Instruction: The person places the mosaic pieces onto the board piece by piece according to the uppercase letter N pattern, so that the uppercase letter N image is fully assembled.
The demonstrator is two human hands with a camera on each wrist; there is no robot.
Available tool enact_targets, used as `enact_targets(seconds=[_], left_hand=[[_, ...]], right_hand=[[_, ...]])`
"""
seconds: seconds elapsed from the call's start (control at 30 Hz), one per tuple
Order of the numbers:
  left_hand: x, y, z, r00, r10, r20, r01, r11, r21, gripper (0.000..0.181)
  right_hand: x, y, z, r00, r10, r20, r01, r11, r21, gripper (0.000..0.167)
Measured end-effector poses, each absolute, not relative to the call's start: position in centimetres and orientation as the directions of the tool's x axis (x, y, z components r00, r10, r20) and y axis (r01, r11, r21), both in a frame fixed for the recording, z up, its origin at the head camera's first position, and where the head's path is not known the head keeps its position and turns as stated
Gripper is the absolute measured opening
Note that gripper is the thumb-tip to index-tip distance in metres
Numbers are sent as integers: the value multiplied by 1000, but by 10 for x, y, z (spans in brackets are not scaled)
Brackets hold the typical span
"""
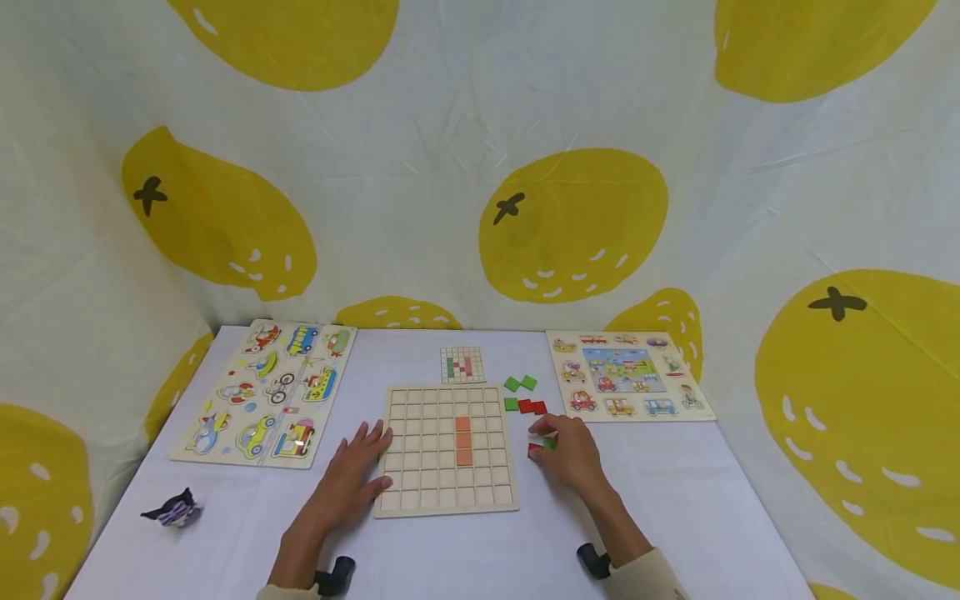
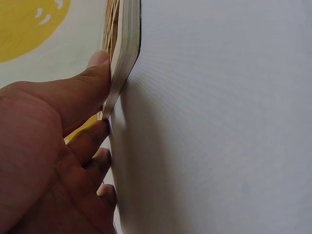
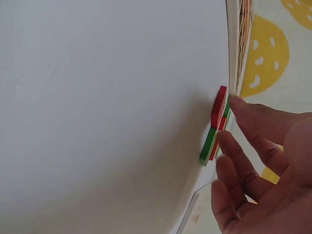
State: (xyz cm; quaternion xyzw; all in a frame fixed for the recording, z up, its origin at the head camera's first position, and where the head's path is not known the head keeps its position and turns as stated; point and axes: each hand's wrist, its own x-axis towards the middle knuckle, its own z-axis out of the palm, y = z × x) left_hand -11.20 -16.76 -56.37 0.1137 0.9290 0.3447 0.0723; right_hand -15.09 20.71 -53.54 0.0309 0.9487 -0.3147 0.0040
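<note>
A wooden grid board (image 1: pixel 420 492) lies at the middle of the table, with three orange tiles (image 1: pixel 464 439) in one column. At its left edge, my left hand (image 1: pixel 347 483) rests with fingers spread; in the left wrist view the thumb of that hand (image 2: pixel 53 141) lies on the board's edge (image 2: pixel 124 53). My right hand (image 1: pixel 570 454) is right of the board, fingers bent over a red tile (image 1: pixel 534 448) and a green tile (image 1: pixel 551 443). In the right wrist view its fingertips are at the red tile (image 3: pixel 219 107) and green tile (image 3: pixel 208 146); whether it pinches one is unclear.
Behind the board lies a small pattern card (image 1: pixel 462 365). More green tiles (image 1: pixel 528 382) and red tiles (image 1: pixel 539 407) lie right of the board. A vehicle puzzle (image 1: pixel 255 383) is at left, another puzzle (image 1: pixel 630 408) at back right, and a small dark figure (image 1: pixel 176 510) at front left.
</note>
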Motion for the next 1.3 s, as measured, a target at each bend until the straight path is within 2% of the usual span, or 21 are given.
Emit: enact_targets(seconds=[0.17,0.53,0.93,1.1,1.3], left_hand=[[-112,-168,-564,-964,263,-37,174,731,659,83],[-111,-167,-567,-965,263,16,208,725,657,81],[-110,-167,-565,-965,263,1,199,727,657,81],[-110,-167,-564,-966,257,-19,181,728,662,81],[-110,-166,-564,-967,251,-32,169,732,660,83]], right_hand=[[-151,213,-539,-995,81,-61,101,808,-580,25],[-149,208,-536,-999,26,-43,45,831,-555,24],[-150,205,-538,-1000,11,-23,22,844,-535,22],[-147,203,-536,-1000,30,5,22,822,-570,20],[-143,193,-535,-998,59,2,43,744,-667,16]])
